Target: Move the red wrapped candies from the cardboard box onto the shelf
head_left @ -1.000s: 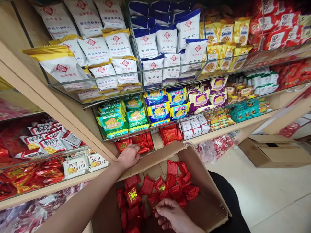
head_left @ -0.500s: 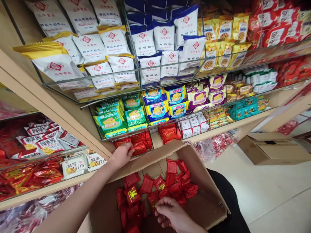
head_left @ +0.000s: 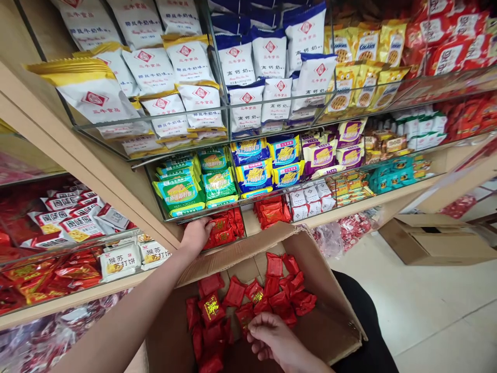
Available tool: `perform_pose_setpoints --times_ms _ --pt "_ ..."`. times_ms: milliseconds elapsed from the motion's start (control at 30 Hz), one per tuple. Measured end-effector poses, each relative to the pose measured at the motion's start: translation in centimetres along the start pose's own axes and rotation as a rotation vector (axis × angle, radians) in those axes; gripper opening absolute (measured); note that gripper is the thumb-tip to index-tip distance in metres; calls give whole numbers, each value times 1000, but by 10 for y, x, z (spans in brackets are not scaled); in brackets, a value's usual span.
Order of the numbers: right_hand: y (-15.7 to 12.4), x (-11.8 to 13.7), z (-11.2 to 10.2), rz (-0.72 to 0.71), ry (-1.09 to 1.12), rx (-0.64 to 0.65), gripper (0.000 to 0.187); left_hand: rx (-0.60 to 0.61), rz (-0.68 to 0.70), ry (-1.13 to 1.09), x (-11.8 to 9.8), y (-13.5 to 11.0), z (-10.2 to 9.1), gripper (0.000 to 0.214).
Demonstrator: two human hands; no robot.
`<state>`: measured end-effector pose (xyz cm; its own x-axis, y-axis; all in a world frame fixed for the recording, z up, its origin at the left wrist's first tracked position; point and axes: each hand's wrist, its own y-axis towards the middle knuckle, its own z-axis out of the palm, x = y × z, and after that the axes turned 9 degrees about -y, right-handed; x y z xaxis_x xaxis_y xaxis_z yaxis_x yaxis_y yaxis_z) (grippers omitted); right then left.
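Note:
My left hand (head_left: 197, 233) reaches into the low shelf compartment under the green biscuit packs. Its fingers curl against the left end of the small red packets (head_left: 225, 228) there, and part of the fingers is hidden. Below the shelf edge an open cardboard box (head_left: 326, 311) holds several loose red packets (head_left: 213, 310), some with gold lettering. Over the middle of the box my right hand (head_left: 272, 334) is closed, thumb against the bent index finger, with nothing visible in it. A red packet (head_left: 244, 314) lies just beyond its fingertips.
Green soda biscuit packs (head_left: 178, 191) and white packs (head_left: 310, 199) fill neighbouring compartments. Clear shelf fronts (head_left: 155, 124) overhang from above. Another shelf with white cracker packs (head_left: 120, 259) stands at the left. On the floor at right lies a second cardboard box (head_left: 438, 238).
My left hand has moved slightly left and deeper into the red packets' compartment. My right hand stays over the box. The view has shifted slightly.

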<state>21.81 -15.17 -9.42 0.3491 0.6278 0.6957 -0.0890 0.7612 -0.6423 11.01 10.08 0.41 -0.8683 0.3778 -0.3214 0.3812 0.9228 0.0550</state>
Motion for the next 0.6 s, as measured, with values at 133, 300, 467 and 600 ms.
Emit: perform_pose_setpoints --times_ms 133,300,467,600 --pt "0 1 0 5 -2 -6 31 17 9 -1 4 3 7 30" --pt "1 1 1 0 -8 10 31 26 -28 51 9 4 15 34" --pt "1 1 1 14 -9 -6 31 56 -62 139 2 3 19 33" --pt "1 0 1 11 -10 -6 31 96 -85 197 -5 1 20 33"
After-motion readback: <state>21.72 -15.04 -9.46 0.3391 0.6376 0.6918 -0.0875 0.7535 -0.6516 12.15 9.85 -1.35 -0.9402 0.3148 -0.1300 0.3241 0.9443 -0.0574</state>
